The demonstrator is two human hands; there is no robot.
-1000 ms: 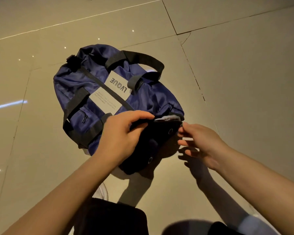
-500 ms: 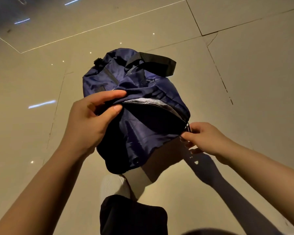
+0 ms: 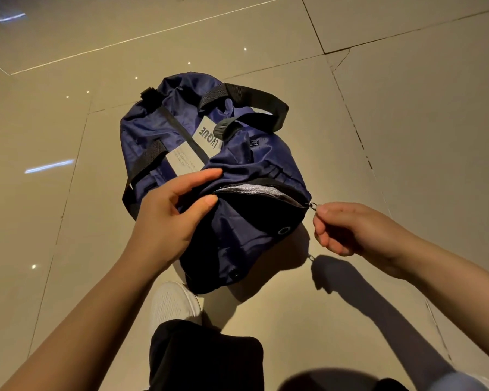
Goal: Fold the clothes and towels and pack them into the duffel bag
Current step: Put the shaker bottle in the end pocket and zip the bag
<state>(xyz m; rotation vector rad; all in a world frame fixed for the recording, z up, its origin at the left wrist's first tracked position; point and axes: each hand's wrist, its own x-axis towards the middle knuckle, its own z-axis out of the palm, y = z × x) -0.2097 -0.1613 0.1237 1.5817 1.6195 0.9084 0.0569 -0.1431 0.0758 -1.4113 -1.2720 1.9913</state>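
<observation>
A navy duffel bag [image 3: 237, 165] with black straps and a grey label lies on the tiled floor in front of me. Its near end pocket has a zipper [image 3: 254, 190] drawn open, showing grey lining. My left hand [image 3: 172, 215] pinches the bag fabric at the zipper's left end between thumb and fingers. My right hand [image 3: 350, 227] pinches the small metal zipper pull [image 3: 312, 205] at the pocket's right corner. No clothes or towels are in view.
The bag rests on glossy beige floor tiles [image 3: 407, 122] with dark grout lines. My white shoe [image 3: 172, 303] and black trouser leg [image 3: 203, 356] sit just below the bag's near end.
The bag has dropped back flatter onto the floor, so its label shows again. My right hand has drawn the zipper pull out to the right corner. My left hand keeps its pinch.
</observation>
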